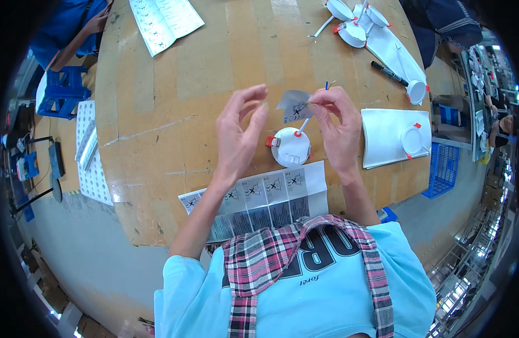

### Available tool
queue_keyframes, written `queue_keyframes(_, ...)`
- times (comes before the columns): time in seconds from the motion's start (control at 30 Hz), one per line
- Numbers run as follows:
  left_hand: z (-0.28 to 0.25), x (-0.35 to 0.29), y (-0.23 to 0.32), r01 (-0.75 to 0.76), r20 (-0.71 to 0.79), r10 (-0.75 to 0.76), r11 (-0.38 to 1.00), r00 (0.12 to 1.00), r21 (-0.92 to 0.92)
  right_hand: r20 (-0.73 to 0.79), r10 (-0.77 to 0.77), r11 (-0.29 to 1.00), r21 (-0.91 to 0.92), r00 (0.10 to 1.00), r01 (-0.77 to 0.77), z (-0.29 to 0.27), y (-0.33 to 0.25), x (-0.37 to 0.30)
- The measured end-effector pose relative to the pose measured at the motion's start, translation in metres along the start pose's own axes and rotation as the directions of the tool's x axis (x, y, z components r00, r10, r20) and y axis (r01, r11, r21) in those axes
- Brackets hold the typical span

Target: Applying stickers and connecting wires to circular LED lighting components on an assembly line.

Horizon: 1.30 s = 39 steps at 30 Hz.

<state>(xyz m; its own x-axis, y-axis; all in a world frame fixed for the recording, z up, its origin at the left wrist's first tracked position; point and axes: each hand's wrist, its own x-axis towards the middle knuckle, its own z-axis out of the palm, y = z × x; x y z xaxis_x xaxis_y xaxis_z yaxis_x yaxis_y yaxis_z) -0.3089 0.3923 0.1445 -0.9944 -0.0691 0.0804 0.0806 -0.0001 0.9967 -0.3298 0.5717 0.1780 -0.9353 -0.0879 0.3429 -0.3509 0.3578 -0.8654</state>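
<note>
Head view | round white lamp [290, 149] lies on the bench [175, 101], its cable [303, 126] slanting away rightward | right hand [339, 129], right of the lamp and nearer its cable, pinches a small sticker [294, 108] just beyond the lamp | left hand [240, 132], left of the lamp, loosely spread, seemingly empty

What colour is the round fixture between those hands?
The round fixture is white, with red pieces on it; the head view shows it best.
</note>
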Motion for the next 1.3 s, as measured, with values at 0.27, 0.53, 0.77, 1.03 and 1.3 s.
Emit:
queue_keyframes(0.27,0.009,0.02,-0.001,0.102,0.239,-0.042,0.964,0.97,-0.245,-0.009,0.0,1.0,0.02,1.0,0.001,0.002,0.003,0.002)
queue_keyframes(0.53,0.017,0.018,-0.007,0.198,0.189,-0.157,0.954,0.969,-0.225,-0.075,-0.029,0.999,-0.021,0.997,0.027,0.007,0.007,0.004)
queue_keyframes(0.77,0.01,0.021,-0.001,0.207,0.138,-0.177,0.948,0.974,-0.241,-0.05,-0.046,0.997,-0.058,0.998,0.043,0.011,0.007,0.007)
queue_keyframes(1.03,0.008,0.02,0.009,0.207,0.15,-0.174,0.947,0.973,-0.246,-0.066,0.025,0.999,-0.036,0.998,-0.028,0.013,0.005,0.007)
queue_keyframes(1.3,0.005,0.022,0.015,0.246,0.185,-0.207,0.942,0.961,-0.228,-0.056,0.041,0.998,-0.046,0.998,-0.043,0.013,0.005,0.008)
